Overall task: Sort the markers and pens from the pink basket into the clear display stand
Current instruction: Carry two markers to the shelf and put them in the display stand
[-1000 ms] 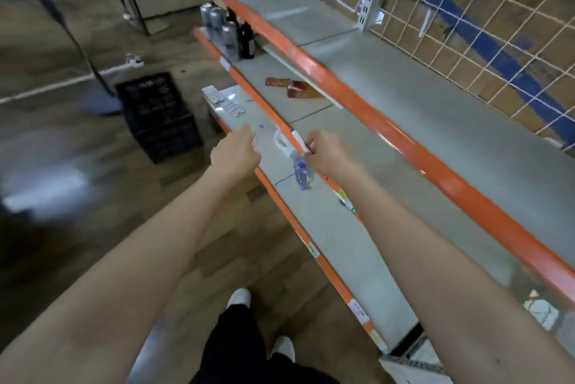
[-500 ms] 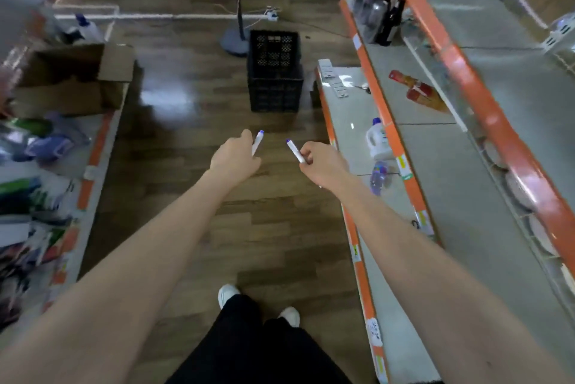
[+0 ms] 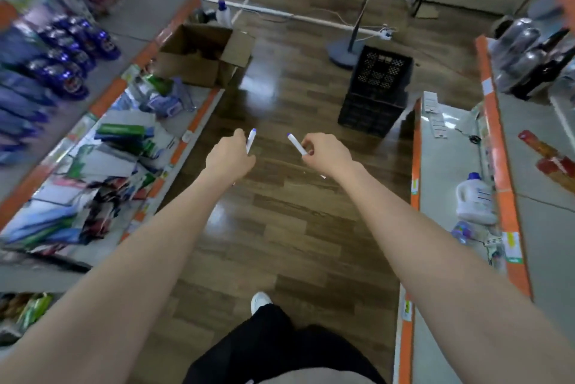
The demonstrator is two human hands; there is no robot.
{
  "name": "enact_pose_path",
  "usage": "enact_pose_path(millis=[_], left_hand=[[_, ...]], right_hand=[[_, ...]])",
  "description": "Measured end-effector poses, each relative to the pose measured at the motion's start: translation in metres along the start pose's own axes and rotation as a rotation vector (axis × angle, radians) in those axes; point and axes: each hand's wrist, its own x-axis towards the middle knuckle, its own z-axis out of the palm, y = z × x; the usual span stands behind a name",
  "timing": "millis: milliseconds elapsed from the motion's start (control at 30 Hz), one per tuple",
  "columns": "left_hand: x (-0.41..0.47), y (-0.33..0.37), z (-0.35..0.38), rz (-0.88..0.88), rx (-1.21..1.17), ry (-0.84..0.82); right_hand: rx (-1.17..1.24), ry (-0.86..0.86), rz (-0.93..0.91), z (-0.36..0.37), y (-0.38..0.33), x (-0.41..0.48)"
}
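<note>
We look down a wooden floor [image 3: 280,228] running up the middle of the frame, with stocked shelving [image 3: 146,19] along the left edge and a grey shelf [image 3: 441,165] with orange trim along the right. An open cardboard box [image 3: 199,63] sits upper left, a black crate [image 3: 375,91] right of centre, and a white jug [image 3: 474,200] at the right edge. At mid-frame our left hand [image 3: 230,159] curls round a white marker [image 3: 250,139], blue tip up. Just right of it our right hand [image 3: 323,151] pinches a second white marker [image 3: 297,144], angled up-left; both are held apart over the floor
</note>
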Motion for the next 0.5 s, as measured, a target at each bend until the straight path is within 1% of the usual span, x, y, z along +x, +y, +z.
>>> enact_pose_path(millis=[233, 367, 500], left_hand=[[0.006, -0.075, -0.031, -0.178, -0.003, 0.055], [0.011, -0.102, -0.039, -0.274, -0.036, 0.078], [0.025, -0.121, -0.045, -0.327, -0.075, 0.09]], right_hand=[[0.002, -0.08, -0.203, 0.016, -0.08, 0.051], [-0.02, -0.128, -0.303, 0.027, -0.11, 0.076], [-0.059, -0.164, -0.37, 0.036, -0.13, 0.108]])
